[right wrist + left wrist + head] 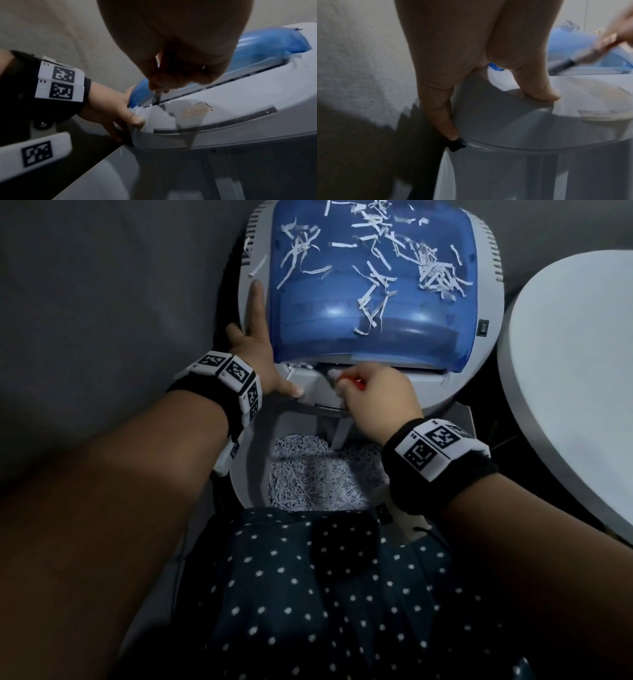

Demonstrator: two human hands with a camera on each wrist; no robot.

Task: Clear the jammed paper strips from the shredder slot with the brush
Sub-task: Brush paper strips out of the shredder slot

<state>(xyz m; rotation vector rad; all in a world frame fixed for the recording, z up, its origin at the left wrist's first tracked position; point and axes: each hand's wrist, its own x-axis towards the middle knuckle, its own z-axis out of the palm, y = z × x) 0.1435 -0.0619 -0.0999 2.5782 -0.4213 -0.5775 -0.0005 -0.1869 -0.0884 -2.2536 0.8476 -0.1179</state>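
The grey shredder head (pixel 442 392) has a blue see-through cover (pixel 342 313) littered with loose paper strips (pixel 435 273). Its feed slot (pixel 240 79) runs along the cover's front edge, and a few white strips (pixel 301 367) stick out at the slot's left end. My right hand (pixel 373 392) grips a red-handled brush (pixel 356 381). The brush's dark tip (pixel 157 98) pokes into the left part of the slot. My left hand (pixel 260 350) braces the shredder's left corner, with fingers straight along the side and the thumb (pixel 544 94) pressed on the front.
Below the shredder head an open grey bin (pixel 246 474) holds a heap of shredded paper (pixel 322 474). A white round tabletop (pixel 575 371) stands close on the right. A black switch (pixel 483 327) sits on the shredder's right side. My dotted dark clothing (pixel 325 594) fills the foreground.
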